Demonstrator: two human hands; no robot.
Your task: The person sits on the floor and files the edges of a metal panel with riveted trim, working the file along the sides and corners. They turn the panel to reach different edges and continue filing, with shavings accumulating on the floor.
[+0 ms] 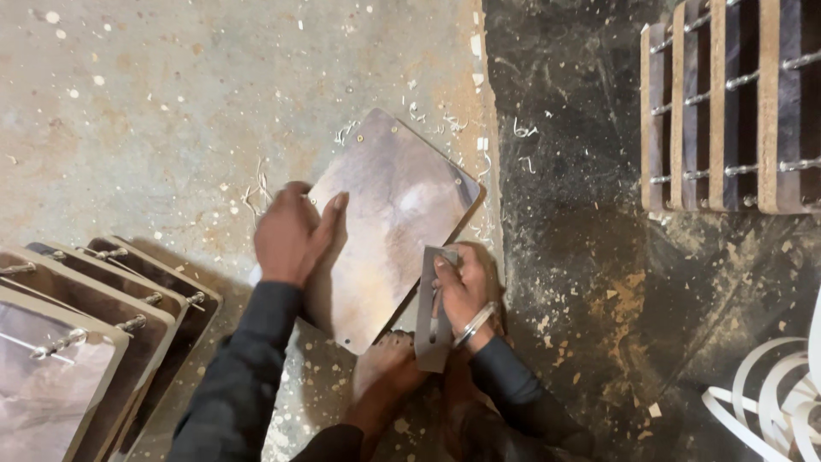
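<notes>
Two hands: left hand (pixel 291 233) steadies board (pixel 389 214); right hand (pixel 462 291) grips scraper (pixel 430 321).

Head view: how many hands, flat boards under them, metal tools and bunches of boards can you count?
Bare hands: 2, left hand and right hand
Flat brown laminated board: 1
Flat grey metal scraper: 1
Bunches of brown boards on metal rods: 2, lower-left bunch and upper-right bunch
Total: 6

1 laminated board (pixel 389 214) flat on floor. 1 metal scraper (pixel 432 316). 2 hands: left hand (pixel 291 235), right hand (pixel 462 291). 4 boards (pixel 85 342) stacked lower left. 4 boards (pixel 727 103) racked upper right.
</notes>
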